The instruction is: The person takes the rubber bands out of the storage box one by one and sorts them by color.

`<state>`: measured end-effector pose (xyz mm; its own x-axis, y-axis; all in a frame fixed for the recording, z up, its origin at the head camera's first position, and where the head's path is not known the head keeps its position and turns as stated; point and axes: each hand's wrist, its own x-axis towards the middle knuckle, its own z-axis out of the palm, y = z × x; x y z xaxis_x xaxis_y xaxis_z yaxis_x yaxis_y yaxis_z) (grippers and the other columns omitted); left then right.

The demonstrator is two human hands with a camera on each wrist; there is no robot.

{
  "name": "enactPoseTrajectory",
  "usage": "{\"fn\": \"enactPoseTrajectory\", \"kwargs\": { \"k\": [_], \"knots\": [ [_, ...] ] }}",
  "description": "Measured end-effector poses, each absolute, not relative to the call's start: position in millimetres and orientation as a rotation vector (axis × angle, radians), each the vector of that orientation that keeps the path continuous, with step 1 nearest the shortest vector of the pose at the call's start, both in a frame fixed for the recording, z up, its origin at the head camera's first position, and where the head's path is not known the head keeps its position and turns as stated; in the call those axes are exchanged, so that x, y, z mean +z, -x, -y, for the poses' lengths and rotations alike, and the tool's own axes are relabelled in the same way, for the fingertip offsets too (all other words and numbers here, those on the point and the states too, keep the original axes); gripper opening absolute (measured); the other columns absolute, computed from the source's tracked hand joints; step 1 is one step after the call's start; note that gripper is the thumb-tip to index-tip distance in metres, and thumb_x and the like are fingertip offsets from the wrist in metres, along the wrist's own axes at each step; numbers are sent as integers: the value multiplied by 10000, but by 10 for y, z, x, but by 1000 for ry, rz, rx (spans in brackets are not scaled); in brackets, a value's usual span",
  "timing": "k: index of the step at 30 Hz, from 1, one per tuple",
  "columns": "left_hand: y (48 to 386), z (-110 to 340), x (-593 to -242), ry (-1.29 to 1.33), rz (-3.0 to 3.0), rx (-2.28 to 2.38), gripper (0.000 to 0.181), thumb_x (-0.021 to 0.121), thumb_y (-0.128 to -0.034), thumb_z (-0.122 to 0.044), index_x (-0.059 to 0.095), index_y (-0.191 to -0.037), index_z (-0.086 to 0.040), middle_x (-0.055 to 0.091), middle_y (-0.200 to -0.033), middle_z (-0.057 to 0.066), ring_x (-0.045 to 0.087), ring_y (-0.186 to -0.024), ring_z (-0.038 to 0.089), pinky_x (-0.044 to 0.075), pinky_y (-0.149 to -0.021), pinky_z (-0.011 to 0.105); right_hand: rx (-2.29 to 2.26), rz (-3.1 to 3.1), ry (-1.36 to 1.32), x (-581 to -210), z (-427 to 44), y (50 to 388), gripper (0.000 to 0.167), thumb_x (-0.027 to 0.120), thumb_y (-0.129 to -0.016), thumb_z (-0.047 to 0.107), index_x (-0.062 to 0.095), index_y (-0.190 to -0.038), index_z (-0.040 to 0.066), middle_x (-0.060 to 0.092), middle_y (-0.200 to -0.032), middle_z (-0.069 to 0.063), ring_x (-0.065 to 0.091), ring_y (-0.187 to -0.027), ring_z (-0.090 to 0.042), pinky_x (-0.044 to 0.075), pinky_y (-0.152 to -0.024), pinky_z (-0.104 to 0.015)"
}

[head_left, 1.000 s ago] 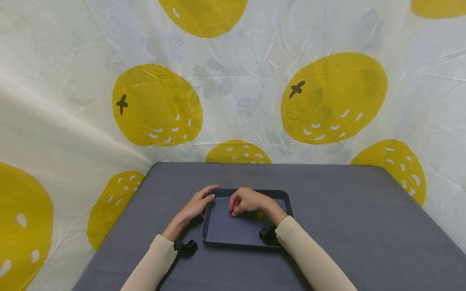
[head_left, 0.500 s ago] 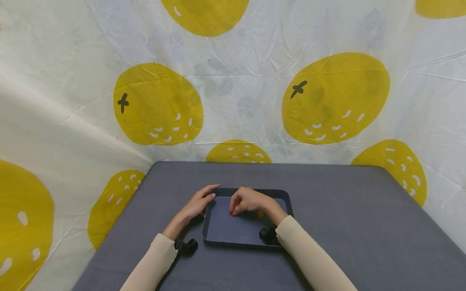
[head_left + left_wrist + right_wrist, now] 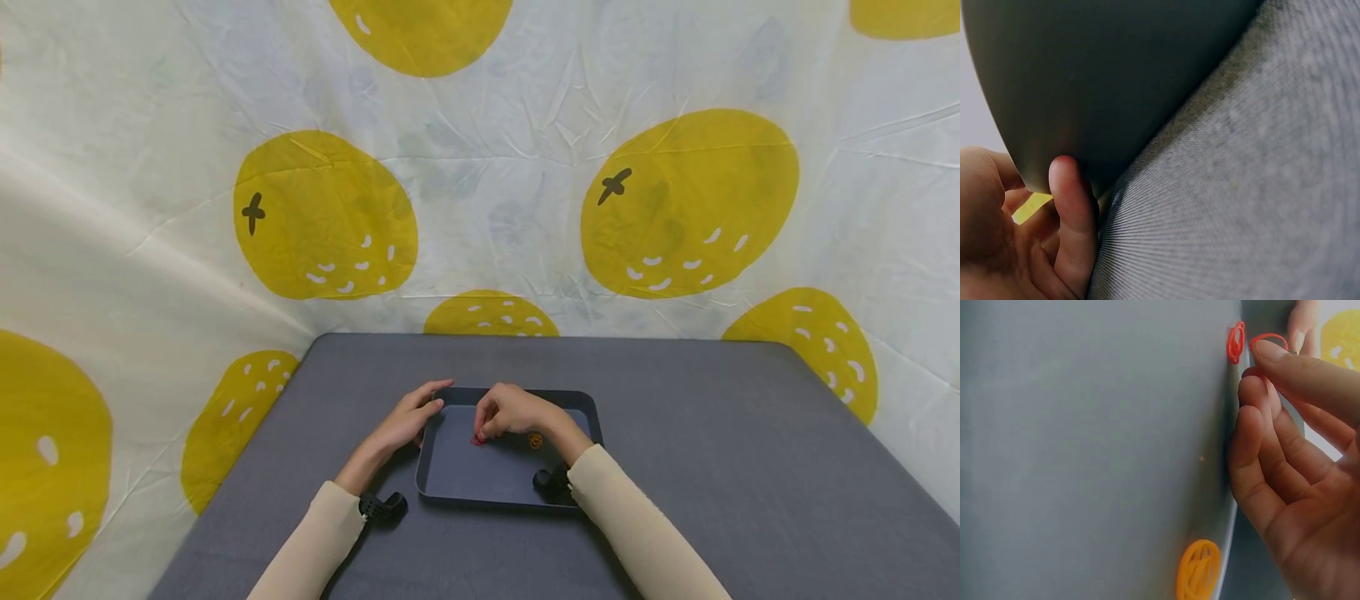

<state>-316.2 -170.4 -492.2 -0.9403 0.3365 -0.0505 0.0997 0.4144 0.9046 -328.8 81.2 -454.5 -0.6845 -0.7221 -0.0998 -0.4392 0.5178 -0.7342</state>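
In the head view a dark grey tray (image 3: 487, 502) lies on the table. The left hand (image 3: 405, 423) rests at the tray's left rim; in the left wrist view the hand (image 3: 1035, 231) has its fingers against the tray's outer wall (image 3: 1110, 81). The right hand (image 3: 513, 412) is over the tray, and in the right wrist view the hand (image 3: 1297, 450) pinches a thin red band (image 3: 1277, 336) between thumb and finger. Beside it on the tray lies a red looped band or bundle (image 3: 1235, 342). An orange looped bundle (image 3: 1198, 572) lies nearer, also seen in the head view (image 3: 536, 441).
A grey cloth-covered table (image 3: 712, 433) surrounds the tray. Behind it hangs a white sheet (image 3: 495, 217) with large yellow fruit prints. A black wrist camera (image 3: 386, 510) sits by the left sleeve, and another (image 3: 551, 483) hangs above the tray's right side.
The right hand's fingertips have lifted slightly, and more of the red thing beneath them shows. The left hand and the tray have stayed where they were.
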Motion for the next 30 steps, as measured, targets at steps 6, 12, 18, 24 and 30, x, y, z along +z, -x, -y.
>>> {"fn": "enactPoseTrajectory", "kwargs": {
  "k": [6,12,18,24,30],
  "knots": [
    [3163,1715,-4943,-407,-2435,1547,461,479,-1110,-243,465,-1569,-212,573,-1406,256,563,-583,181,516,-463,329,-1005,-2386,946,-4502,-839,3271,52,772,-902,63,812,-879,86,762,-800,-5,618,-658,-99,536,-632,-264],
    [3039,1681,-4736,-464,-2413,1523,482,458,-1110,-157,418,-1587,-92,580,-1286,335,571,-579,182,550,-492,403,-1013,-2406,952,-4404,-901,3253,31,793,-899,100,816,-892,81,765,-811,1,646,-682,-97,572,-663,-274],
    [3158,1710,-4931,-435,-2440,1499,508,445,-1120,-201,374,-1622,-175,499,-1468,310,552,-543,165,543,-473,373,-1020,-2443,962,-4291,-1012,3227,42,796,-907,128,818,-905,92,772,-833,10,677,-720,-109,578,-688,-263],
    [3142,1729,-4957,-466,-2460,1506,492,454,-1120,-246,405,-1608,-210,563,-1360,268,559,-554,175,521,-460,342,-1022,-2499,960,-4172,-1178,3179,59,789,-918,156,817,-903,106,781,-862,-3,686,-750,-123,573,-708,-276],
    [3141,1747,-4963,-451,-2448,1518,478,470,-1114,-268,434,-1590,-272,537,-1429,234,592,-619,184,532,-485,333,-1072,-2514,940,-4043,-1361,3100,89,778,-930,151,810,-928,68,787,-934,-151,718,-839,-328,571,-722,-308]
  ]
}}
